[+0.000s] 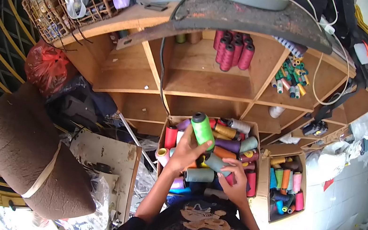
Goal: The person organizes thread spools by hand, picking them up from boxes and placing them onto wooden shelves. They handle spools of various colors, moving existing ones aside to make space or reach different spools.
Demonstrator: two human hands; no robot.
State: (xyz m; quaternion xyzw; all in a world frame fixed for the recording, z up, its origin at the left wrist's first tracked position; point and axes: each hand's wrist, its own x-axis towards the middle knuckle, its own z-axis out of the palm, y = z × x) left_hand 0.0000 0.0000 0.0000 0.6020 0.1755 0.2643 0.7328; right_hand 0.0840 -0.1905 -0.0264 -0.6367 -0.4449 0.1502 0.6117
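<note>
My left hand [184,152] is closed round a bright green thread spool [202,129], held upright and slightly tilted above a cardboard box [254,182]. Thumb and fingers of my right hand [236,182] grip a grey-blue thread spool [216,163] that lies tilted over the others. Its dark end points toward my left hand. Many spools fill the box beneath, among them a purple spool [227,145], a red spool [170,137] and a grey spool [199,175]. My hands hide some of them.
A second box [287,214] of spools stands to the right. Behind are wooden shelves [206,90] with maroon spools [235,51] and small multicoloured spools [293,76]. At left are a brown padded form [35,154] and a worn board [107,151]. A cable [160,73] hangs across the shelf front.
</note>
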